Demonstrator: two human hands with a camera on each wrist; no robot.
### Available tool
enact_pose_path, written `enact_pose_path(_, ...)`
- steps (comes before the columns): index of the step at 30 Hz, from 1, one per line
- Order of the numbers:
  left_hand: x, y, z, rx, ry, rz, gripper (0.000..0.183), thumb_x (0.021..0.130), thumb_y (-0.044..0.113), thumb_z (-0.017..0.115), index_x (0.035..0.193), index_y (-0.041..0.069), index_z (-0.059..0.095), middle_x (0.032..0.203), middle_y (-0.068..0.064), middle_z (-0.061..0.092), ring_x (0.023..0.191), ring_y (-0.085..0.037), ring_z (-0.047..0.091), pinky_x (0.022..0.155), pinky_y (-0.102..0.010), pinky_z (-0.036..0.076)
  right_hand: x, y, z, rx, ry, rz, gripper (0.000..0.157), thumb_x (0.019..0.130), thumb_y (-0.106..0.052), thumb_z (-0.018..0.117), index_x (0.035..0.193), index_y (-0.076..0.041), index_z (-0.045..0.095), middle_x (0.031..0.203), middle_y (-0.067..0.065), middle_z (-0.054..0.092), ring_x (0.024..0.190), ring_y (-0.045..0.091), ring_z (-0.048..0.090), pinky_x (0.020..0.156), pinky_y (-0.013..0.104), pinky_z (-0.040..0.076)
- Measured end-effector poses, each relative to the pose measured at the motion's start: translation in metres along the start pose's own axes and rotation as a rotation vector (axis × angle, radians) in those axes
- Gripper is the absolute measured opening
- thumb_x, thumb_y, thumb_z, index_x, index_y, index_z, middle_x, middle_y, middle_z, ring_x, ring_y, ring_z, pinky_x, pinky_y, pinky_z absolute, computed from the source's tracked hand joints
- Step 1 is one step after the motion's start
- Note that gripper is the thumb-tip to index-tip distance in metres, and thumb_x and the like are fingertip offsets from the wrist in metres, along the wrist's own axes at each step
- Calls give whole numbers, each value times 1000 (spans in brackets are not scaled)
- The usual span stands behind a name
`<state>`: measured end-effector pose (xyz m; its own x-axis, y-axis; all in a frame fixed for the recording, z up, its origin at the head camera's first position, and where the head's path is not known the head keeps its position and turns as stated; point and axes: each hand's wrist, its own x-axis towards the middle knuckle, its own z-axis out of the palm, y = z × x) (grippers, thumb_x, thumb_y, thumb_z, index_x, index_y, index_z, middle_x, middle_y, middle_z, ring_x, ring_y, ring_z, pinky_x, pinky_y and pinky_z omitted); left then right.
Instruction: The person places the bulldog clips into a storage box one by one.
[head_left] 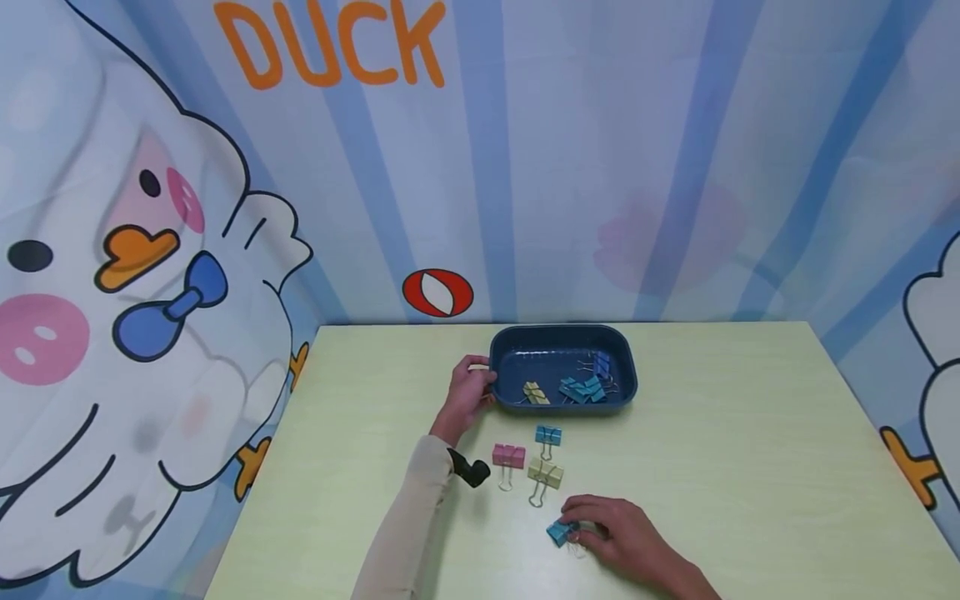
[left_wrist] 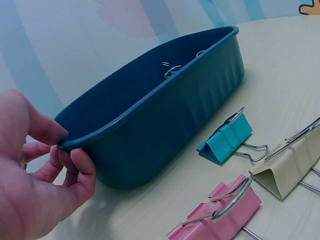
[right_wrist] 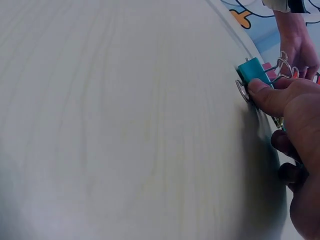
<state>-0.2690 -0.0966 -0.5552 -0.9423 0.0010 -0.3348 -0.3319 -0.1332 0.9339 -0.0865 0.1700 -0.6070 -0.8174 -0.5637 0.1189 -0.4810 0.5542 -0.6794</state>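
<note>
My left hand (head_left: 468,392) pinches the left end of a dark blue tray (head_left: 555,332) by its rim; in the left wrist view the thumb lies over the rim with fingers curled beneath. Near the table's front, my right hand (head_left: 618,533) holds a teal binder clip (head_left: 559,532) between thumb and fingers, and its wire handles show in the right wrist view. Between the hands lie a pink binder clip (head_left: 508,455), a cream binder clip (head_left: 545,472) and another teal binder clip (head_left: 548,435). Inside the tray sit several teal clips (head_left: 583,389), a blue clip (head_left: 602,364) and yellow clips (head_left: 535,392).
The pale wooden table (head_left: 750,467) carries all of these. A printed cloth backdrop (head_left: 555,167) with ducks and stripes rises behind its back edge and along both sides. A black strap end (head_left: 471,470) sticks out from the left sleeve (head_left: 405,525), beside the pink clip.
</note>
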Motion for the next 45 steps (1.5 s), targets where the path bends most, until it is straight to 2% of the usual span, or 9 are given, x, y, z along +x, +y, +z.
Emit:
enact_pose_path(4,0,-3,-1,6,3,-12,29,101,3,55,130,3,53,95,-13,58,69,-18,51,62,-29,44,-1,3,-3,73,-46,-8,19,96,-22,74,114,-27,79,120,-10,71,110,9,67,96,38,55)
enact_pose_path(9,-2,-6,-2,16,7,-16,31,101,4,55,132,2,52,104,-19,61,69,-18,53,62,-29,45,0,6,-10,192,-94,-55,18,98,-20,73,114,-24,80,114,-12,71,97,5,63,87,28,55)
enact_pose_path(13,-5,-7,-2,12,10,-11,33,101,4,55,133,1,52,101,-18,61,69,-18,52,63,-30,44,6,6,-20,240,-88,-111,20,97,-14,73,115,-21,80,112,-11,71,93,5,63,83,26,55)
enact_pose_path(18,-5,-8,-2,7,18,-4,33,101,3,56,133,0,52,90,-13,58,67,-18,51,62,-30,44,23,-2,-48,200,-15,-158,25,93,-4,75,114,-17,80,113,-5,73,86,5,61,68,22,53)
enact_pose_path(24,-5,-7,-2,14,23,-20,32,101,3,55,133,1,53,93,-14,58,69,-19,51,63,-31,43,51,-8,-85,118,128,-231,27,89,2,78,110,-13,80,109,1,75,72,3,58,55,21,48)
enact_pose_path(29,-3,-6,-1,13,17,-28,32,101,4,55,133,3,54,100,-15,58,74,-22,52,62,-29,44,78,-9,-114,50,211,-253,27,88,5,78,108,-12,80,111,5,75,76,7,69,61,22,54)
enact_pose_path(33,-2,-5,0,15,13,-26,32,100,3,55,133,3,53,103,-17,59,75,-22,52,62,-29,44,96,-11,-134,22,235,-246,26,88,6,77,110,-9,80,114,9,74,88,15,75,65,24,57)
enact_pose_path(38,-1,-4,0,30,7,-20,34,101,4,54,135,2,52,99,-13,58,73,-20,52,64,-31,45,118,-15,-152,-38,251,-257,25,90,4,75,112,-8,80,115,9,73,73,10,69,58,24,51)
enact_pose_path(45,0,0,1,24,12,-13,30,101,4,56,130,4,54,94,-11,57,69,-18,51,66,-34,44,146,-22,-170,-95,237,-257,24,96,-1,71,118,-9,79,122,11,72,77,13,70,65,31,54)
